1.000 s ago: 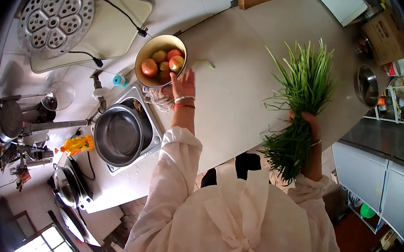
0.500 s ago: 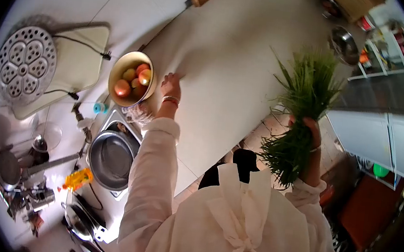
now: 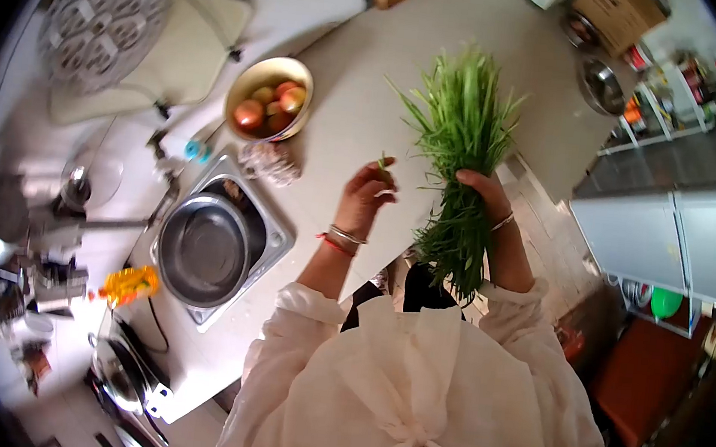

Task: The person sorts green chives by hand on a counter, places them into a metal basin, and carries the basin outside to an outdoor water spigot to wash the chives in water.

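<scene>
My right hand (image 3: 486, 193) is wrapped round the middle of a large bunch of long green leafy stalks (image 3: 463, 113), held upright at the counter's front edge. Pale green ends point away from me and darker ends hang toward my body. To the left, my left hand (image 3: 365, 197) pinches a small green piece (image 3: 384, 167) between its fingertips, a short gap away from the bunch. Beyond it on the left, a cream bowl (image 3: 303, 73) holds several red and yellowish round fruits or tomatoes (image 3: 249, 114).
A wrinkled bag (image 3: 270, 162) lies between the bowl and the sink (image 3: 274, 240), where a grey metal basin (image 3: 204, 250) rests. An orange bottle (image 3: 130, 285) stands at the lower left. Along the right are a metal bowl (image 3: 602, 87), a cardboard box (image 3: 621, 18) and a white rack (image 3: 664, 106).
My left hand has come from beside the cream bowl toward the bunch, now with the small green piece in its fingers. The bunch in my right hand has shifted left in view.
</scene>
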The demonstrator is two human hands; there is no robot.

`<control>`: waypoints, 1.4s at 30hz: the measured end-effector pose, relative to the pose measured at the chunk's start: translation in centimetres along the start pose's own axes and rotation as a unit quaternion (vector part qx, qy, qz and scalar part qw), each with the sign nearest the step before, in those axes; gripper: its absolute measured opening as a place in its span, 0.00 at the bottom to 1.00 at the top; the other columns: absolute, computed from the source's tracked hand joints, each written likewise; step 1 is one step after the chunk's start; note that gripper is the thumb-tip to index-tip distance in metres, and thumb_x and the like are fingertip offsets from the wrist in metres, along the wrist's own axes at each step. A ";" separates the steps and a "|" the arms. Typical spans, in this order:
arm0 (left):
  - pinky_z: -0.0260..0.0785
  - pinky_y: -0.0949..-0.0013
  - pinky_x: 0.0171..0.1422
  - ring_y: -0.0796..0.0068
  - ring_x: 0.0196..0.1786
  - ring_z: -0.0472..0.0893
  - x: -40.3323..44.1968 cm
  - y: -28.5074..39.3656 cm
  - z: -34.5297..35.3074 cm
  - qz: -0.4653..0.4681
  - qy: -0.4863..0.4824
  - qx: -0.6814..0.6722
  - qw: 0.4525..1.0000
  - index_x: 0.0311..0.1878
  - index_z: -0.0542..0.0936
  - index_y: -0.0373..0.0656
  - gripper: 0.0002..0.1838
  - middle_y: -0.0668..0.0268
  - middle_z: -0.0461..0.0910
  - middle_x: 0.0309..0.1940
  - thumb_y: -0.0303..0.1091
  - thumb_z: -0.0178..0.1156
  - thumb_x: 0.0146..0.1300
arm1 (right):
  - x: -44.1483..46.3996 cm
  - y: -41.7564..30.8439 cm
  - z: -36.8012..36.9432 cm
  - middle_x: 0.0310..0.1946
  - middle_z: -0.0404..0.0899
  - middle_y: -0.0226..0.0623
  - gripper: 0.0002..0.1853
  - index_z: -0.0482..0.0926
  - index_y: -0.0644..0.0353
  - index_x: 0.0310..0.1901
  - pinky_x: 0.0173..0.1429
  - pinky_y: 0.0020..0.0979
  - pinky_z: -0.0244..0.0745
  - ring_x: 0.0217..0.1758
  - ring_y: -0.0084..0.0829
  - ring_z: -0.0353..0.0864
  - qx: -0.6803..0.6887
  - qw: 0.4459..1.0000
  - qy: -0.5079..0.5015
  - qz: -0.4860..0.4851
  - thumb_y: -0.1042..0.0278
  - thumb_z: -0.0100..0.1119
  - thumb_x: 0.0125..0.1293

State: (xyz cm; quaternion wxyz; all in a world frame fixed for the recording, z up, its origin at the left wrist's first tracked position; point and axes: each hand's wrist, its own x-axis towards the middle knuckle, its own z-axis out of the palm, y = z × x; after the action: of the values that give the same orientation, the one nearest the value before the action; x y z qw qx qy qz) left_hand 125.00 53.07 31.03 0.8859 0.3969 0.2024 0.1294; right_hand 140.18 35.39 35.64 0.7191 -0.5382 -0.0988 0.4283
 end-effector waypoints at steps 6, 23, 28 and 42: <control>0.57 0.64 0.65 0.68 0.61 0.67 -7.9 0.8 -0.8 0.044 -0.013 -0.101 0.994 0.63 0.62 0.38 0.34 0.62 0.68 0.59 0.44 0.62 0.58 | -0.6 6.0 13.1 0.41 0.78 0.45 0.27 0.69 0.65 0.49 0.48 0.35 0.73 0.42 0.41 0.79 -0.343 0.915 -0.013 -0.213 0.68 0.67 0.46; 0.72 0.62 0.50 0.63 0.43 0.77 -21.8 3.3 -10.3 0.210 0.275 -0.141 0.928 0.49 0.73 0.33 0.21 0.56 0.77 0.42 0.31 0.59 0.51 | 7.0 9.6 20.7 0.27 0.79 0.39 0.13 0.81 0.61 0.32 0.34 0.35 0.73 0.27 0.37 0.79 -0.138 0.934 -0.328 0.009 0.58 0.61 0.59; 0.73 0.54 0.49 0.63 0.45 0.77 -21.8 1.4 -11.7 0.292 0.204 -0.172 0.918 0.55 0.69 0.40 0.24 0.58 0.76 0.44 0.34 0.60 0.54 | 19.2 19.5 22.4 0.48 0.75 0.43 0.15 0.78 0.56 0.42 0.45 0.38 0.72 0.46 0.35 0.77 -0.496 0.760 -0.136 -0.398 0.60 0.58 0.53; 0.64 0.64 0.47 0.71 0.36 0.69 -14.9 5.8 -7.1 0.309 0.167 -0.196 0.916 0.48 0.65 0.41 0.25 0.65 0.70 0.35 0.34 0.64 0.48 | 22.0 9.0 1.9 0.34 0.77 0.33 0.09 0.74 0.61 0.41 0.40 0.28 0.73 0.38 0.24 0.75 -0.096 0.990 0.057 -0.081 0.68 0.53 0.60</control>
State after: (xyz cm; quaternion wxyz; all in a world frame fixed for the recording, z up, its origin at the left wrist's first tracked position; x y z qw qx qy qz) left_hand 108.18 55.66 35.00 0.8151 0.2311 0.1851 0.4979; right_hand 147.92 53.10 21.69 0.7009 -0.6185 -0.1416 0.3259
